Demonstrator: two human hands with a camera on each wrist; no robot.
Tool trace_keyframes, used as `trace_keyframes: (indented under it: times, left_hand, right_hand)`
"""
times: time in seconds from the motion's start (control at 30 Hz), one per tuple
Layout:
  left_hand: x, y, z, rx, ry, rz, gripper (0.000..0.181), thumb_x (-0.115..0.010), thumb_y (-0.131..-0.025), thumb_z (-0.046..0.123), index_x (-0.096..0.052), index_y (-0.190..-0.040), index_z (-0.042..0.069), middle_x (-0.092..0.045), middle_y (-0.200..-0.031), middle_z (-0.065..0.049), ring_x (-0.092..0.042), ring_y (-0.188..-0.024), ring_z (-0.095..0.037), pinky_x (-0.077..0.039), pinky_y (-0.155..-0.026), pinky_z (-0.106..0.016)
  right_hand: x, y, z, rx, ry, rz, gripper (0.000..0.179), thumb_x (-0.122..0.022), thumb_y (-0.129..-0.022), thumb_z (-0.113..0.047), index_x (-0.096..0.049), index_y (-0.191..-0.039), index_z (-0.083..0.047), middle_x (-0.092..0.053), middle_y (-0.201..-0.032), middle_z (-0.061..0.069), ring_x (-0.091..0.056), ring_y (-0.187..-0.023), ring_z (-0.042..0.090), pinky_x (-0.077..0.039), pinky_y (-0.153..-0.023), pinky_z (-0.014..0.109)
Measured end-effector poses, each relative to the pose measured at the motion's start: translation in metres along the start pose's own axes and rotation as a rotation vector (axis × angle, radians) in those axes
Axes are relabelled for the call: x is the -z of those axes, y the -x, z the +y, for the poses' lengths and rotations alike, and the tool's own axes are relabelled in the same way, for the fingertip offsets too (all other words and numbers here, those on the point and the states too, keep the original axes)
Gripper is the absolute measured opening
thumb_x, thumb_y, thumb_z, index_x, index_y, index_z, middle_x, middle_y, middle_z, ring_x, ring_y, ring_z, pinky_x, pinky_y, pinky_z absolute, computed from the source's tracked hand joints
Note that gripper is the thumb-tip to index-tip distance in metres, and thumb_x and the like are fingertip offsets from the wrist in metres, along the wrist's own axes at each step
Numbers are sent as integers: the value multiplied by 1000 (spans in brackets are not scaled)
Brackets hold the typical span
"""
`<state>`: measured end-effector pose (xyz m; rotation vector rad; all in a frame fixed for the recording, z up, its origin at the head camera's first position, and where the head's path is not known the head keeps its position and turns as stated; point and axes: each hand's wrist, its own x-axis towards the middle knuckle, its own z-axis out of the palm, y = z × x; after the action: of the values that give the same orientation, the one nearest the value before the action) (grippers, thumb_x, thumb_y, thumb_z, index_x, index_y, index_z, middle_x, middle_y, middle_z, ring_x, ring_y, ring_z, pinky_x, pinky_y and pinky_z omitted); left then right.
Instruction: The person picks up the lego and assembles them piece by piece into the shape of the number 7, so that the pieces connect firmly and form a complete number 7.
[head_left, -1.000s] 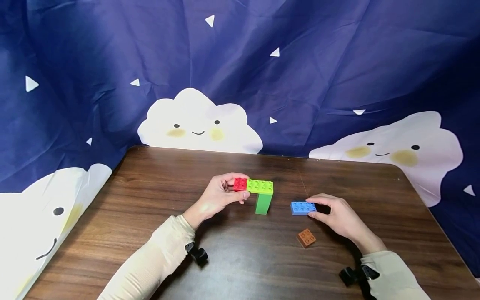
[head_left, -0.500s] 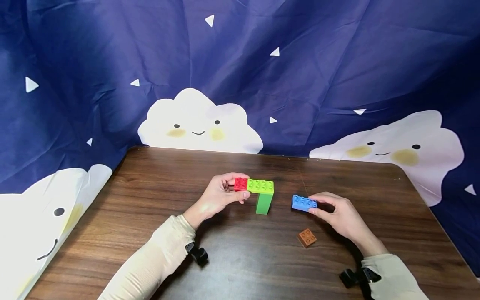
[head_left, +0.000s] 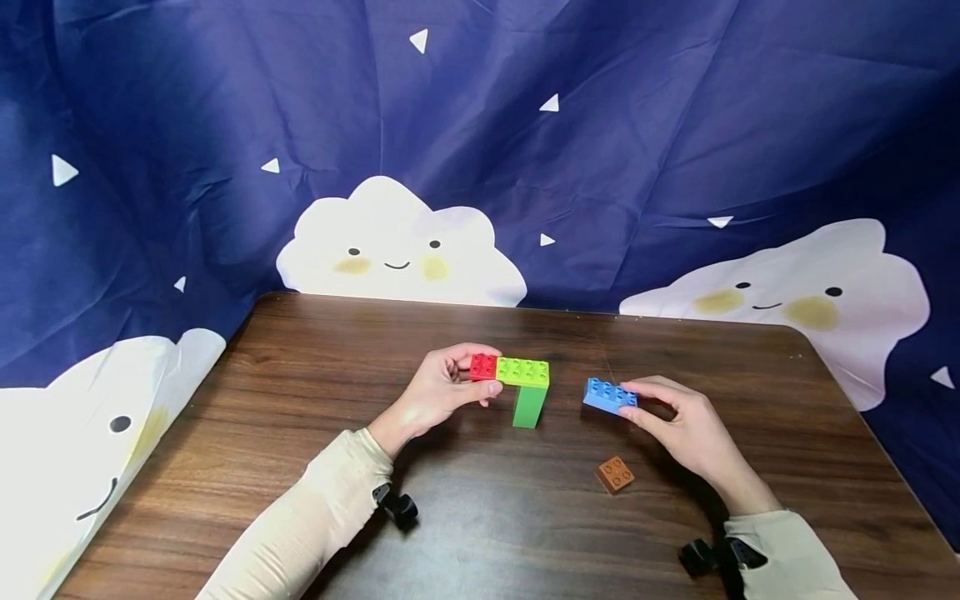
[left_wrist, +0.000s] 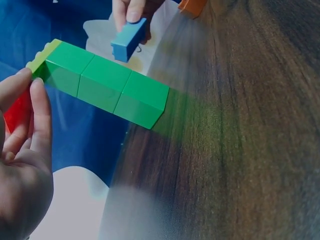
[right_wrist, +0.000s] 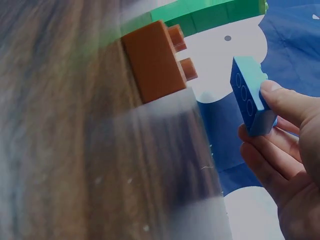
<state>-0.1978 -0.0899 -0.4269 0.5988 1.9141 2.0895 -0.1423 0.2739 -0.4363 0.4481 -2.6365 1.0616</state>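
As I watch remotely, the left hand (head_left: pixel 435 387) pinches a red brick (head_left: pixel 483 367) beside a lime brick (head_left: pixel 522 372), though I can't tell whether they join. The lime brick caps a green column (head_left: pixel 529 407) standing upright on the table (head_left: pixel 495 525). To its right I see the right hand (head_left: pixel 693 427) hold a blue brick (head_left: pixel 608 396) between thumb and fingers, tilted and clear of the table. A brown brick (head_left: pixel 616 474) lies on the table near that hand.

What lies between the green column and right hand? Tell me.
In the head view, the blue brick, pinched by the right hand, then bare tabletop up to the green column.
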Motion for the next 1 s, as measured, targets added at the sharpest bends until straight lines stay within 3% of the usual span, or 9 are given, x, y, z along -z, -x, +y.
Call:
trace_keyframes:
  times: [0.13,0.43,0.83,1.0]
  left_hand:
    - [0,0,1,6,-4,1,47,-77,-90,-14,-64,-135,-11,-80,-102,1,-73,-74,-14,-64,-69,-24]
    - [1,0,0,16,-12,2,47,-77,-91,-13,-65,-135,-10,-80,-102,1,-74,-77,-25,-64,-70,-25]
    - [-1,1,3,18,-14,8,46,-77,-90,-12,-65,-134,-10,-80,-102,-1,-73,-75,-18,-63,-68,-24]
    - [0,2,3,12,-24,15,45,-78,-90,-12,-66,-133,-10,-80,-103,-10,-73,-75,-22,-63,-68,-24]
  right_hand:
    - [1,-2,-3,24,-4,23,32,-86,-92,-9,-81,-124,-10,-79,-120,10,-68,-103,8,-51,-83,7]
    - [0,-8,-11,90,-58,58,35,-86,-89,0,-80,-123,-7,-78,-118,9,-61,-104,-10,-54,-81,7]
    - [3,-19,-35,119,-108,90,38,-85,-88,4,-80,-124,-6,-77,-120,11,-62,-103,-7,-52,-84,6]
    - [2,-23,-42,141,-116,101,40,-86,-87,4,-80,-124,-8,-78,-120,11,-62,-104,-6,-49,-84,3]
